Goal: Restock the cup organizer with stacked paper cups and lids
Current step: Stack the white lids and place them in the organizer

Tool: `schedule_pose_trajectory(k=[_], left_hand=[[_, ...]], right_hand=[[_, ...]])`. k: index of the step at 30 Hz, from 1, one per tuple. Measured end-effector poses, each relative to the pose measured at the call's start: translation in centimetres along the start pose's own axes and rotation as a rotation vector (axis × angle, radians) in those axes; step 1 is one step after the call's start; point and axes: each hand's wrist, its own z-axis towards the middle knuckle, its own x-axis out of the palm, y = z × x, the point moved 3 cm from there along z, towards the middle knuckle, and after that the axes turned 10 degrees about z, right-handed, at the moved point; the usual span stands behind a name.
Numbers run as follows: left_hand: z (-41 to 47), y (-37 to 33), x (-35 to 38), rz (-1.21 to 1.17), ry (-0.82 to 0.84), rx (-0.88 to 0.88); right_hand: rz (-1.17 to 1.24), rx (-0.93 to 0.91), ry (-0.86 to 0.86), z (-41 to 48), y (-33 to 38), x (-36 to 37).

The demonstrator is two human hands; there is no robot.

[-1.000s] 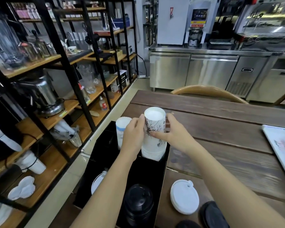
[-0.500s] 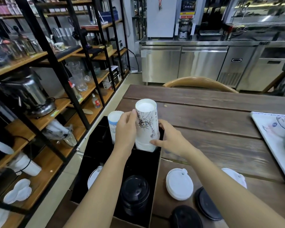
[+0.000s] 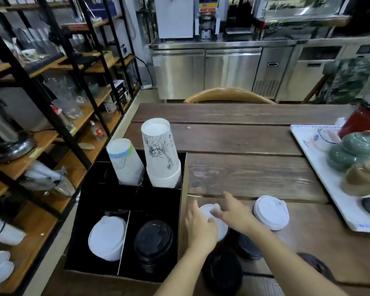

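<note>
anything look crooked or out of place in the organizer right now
Slightly. The shorter cup stack leans left in its back compartment, while the taller stack beside it stands nearly upright. The white lids in the front left slot sit tilted. Nothing looks spilled or damaged.

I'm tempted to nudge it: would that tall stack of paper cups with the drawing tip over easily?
Probably fairly easily. The stack of paper cups rises well above the black organizer, which only encloses its base. Being paper, it is likely light, so a push near the top could lean it toward the shorter cup stack.
</note>
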Motion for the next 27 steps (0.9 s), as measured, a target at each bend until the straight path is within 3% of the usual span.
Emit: schedule_pose_trajectory(k=[3, 6, 13, 19, 27], left_hand=[[0.1, 1.7, 1.6, -0.154, 0.142, -0.241], [-0.2, 1.4, 2.1, -0.296, 0.162, -0.287], [1.3, 2.5, 2.0, -0.526, 0.170, -0.429], [1.6, 0.2, 1.5, -0.733, 0.117, -0.288], [2.8, -7.3, 4.1, -0.572, 0.204, -0.045]], right_hand=[[-0.060, 0.082, 0.120, -0.5, -2.0, 1.5], [-0.071, 0.100, 0.177, -0.9, -2.3, 2.9], [0.301, 0.045, -0.016, -1.1, -2.3, 2.1], [0.511, -0.072, -0.237, -1.5, -2.9, -1.0], [0.646, -0.052, -0.556, -3.0, -6.2, -7.8]])
